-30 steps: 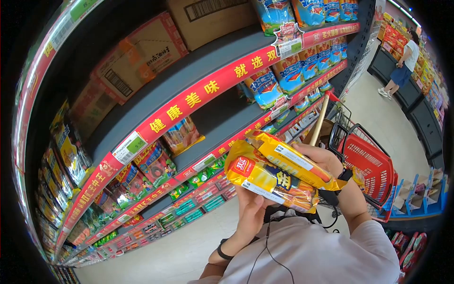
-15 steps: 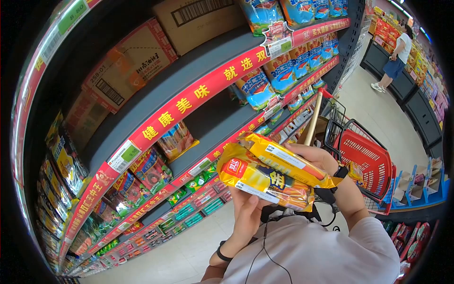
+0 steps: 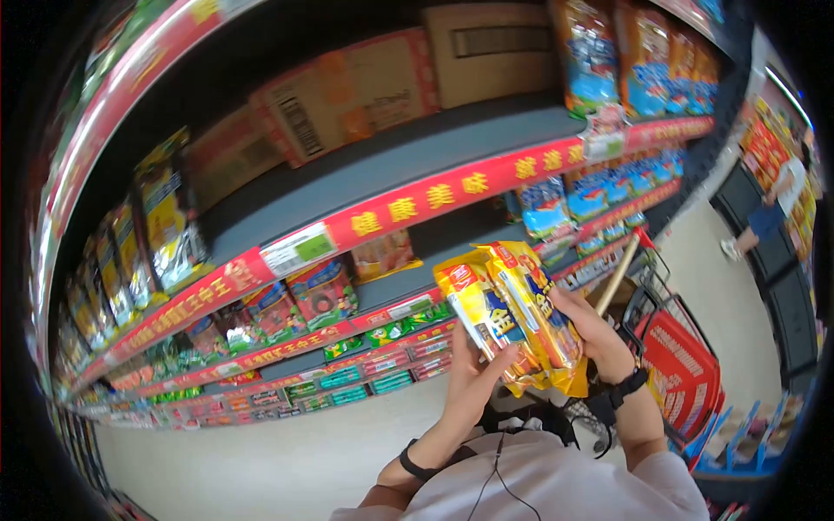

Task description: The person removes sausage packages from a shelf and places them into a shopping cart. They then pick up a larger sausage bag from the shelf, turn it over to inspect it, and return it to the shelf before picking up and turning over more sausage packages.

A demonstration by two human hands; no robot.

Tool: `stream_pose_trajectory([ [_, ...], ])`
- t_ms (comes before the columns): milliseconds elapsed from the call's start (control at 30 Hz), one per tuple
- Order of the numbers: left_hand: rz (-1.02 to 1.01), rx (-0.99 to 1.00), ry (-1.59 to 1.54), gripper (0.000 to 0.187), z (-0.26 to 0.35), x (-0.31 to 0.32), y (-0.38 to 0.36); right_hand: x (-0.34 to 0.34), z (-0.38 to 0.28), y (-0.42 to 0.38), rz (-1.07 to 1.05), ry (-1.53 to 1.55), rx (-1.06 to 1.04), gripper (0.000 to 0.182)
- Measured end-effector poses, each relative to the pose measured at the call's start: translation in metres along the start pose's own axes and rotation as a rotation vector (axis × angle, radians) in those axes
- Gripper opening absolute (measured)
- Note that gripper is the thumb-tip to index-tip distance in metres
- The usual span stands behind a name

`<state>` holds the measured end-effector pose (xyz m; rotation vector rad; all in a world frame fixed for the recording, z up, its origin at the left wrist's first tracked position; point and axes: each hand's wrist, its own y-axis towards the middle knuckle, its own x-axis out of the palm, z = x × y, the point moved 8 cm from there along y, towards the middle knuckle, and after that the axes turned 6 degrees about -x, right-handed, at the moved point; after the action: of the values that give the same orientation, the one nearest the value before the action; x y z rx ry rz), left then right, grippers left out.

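Note:
Two yellow sausage packs are held side by side in front of my chest, their printed fronts tilted up toward me. My left hand (image 3: 473,378) grips the left sausage pack (image 3: 483,314) by its lower side, with the thumb over its front. Around the outer edge of the right sausage pack (image 3: 540,317) my right hand (image 3: 601,337) is closed. The packs touch each other, and behind them runs the shelf edge.
A store shelf with red label strips (image 3: 417,201) stands ahead. It bears cardboard boxes (image 3: 347,95), blue-and-orange bags (image 3: 647,65) and other packets. To the right are a cart with a red basket (image 3: 682,373), a blue display rack (image 3: 738,438) and another person (image 3: 773,208).
Both packs have turned from lying slantwise to more upright, with the right one's front now showing. My view has swung, so the shelf appears more level and further right.

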<state>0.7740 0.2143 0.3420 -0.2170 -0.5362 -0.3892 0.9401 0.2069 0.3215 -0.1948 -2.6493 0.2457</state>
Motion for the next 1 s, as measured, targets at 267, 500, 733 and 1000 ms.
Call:
stream_pose_trajectory([
  [267, 0.129, 0.054, 0.155, 0.051, 0.042, -0.061, 0.059, 0.048, 0.004, 0.059, 0.013, -0.138, -0.081, 0.054],
  [500, 0.218, 0.228, 0.583, 0.040, 0.115, -0.121, 0.106, 0.122, -0.006, 0.130, -0.201, -0.199, -0.189, 0.053],
  [733, 0.509, 0.661, 1.373, 0.046, 0.104, -0.127, 0.113, 0.124, 0.020, 0.161, -0.247, -0.148, -0.268, 0.048],
  [1000, 0.459, 0.664, 1.675, 0.062, 0.095, -0.084, 0.099, 0.076, -0.044, 0.151, 0.103, -0.117, -0.539, 0.041],
])
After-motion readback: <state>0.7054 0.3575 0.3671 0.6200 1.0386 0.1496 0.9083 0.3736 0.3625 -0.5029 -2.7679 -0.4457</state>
